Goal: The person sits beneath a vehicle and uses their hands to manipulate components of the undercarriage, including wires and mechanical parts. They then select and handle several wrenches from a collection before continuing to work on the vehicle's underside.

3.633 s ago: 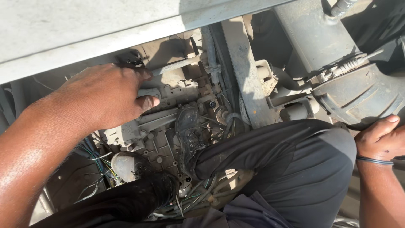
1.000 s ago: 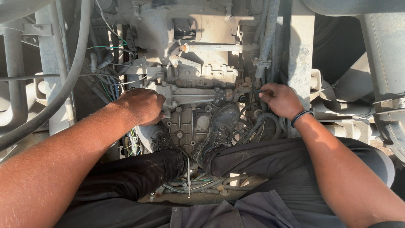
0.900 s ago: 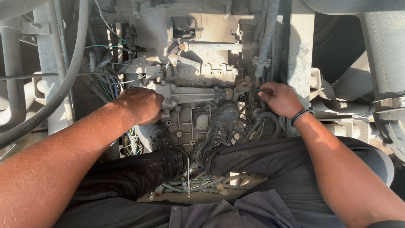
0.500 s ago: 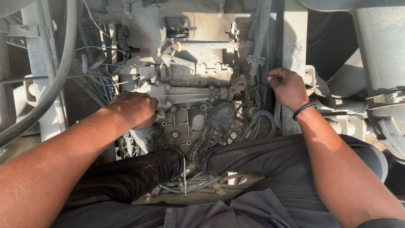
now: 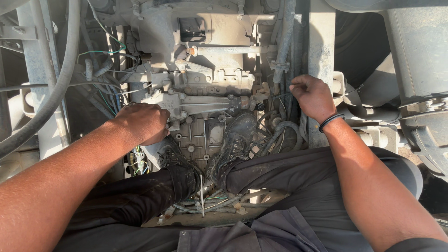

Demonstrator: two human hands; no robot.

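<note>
I look down between my knees at a dusty grey gearbox housing (image 5: 210, 100) with bolts and a horizontal rod. My left hand (image 5: 142, 122) is curled into a fist against the left side of the housing, its fingertips hidden. My right hand (image 5: 313, 97), with a dark band at the wrist, has its fingers closed around a bundle of dark cables (image 5: 285, 91) running down beside a vertical frame rail (image 5: 322, 56). My two worn black boots (image 5: 235, 144) rest on the housing below the hands.
A thick grey hose (image 5: 56, 88) curves down at the left beside a metal bracket. Coloured wires (image 5: 109, 91) hang left of the housing. A large grey tank or casing (image 5: 415, 60) fills the right. Loose corrugated conduits (image 5: 224, 203) lie under my legs.
My right hand has moved up and to the right, from the cable loops beside the boot to the cables along the frame rail. My left hand stays on the housing. The view has tilted slightly.
</note>
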